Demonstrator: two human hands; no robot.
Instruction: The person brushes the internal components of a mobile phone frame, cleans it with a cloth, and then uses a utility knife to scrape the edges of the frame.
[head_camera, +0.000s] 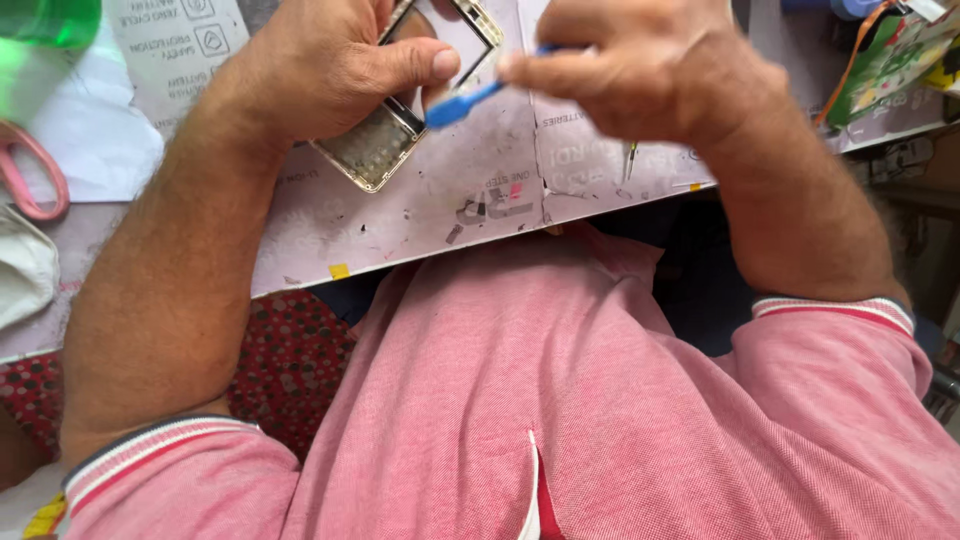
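Blue tool (465, 103) slanting toward phone frame (385, 140)

The one camera sat on my head and looked steeply down, close in. My shirt (560, 400) filled the lower frame, my forearms ran up both sides, and my hands met at the top edge over the worktop (450, 190), which crossed the upper frame.

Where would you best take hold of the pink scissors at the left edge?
By the pink scissors' handle loop, coming from the right. Only that loop shows; the blades lie out of view beyond the frame edge. The loop lies flat on the white paper, open and clear of the left hand, so fingers could hook it.
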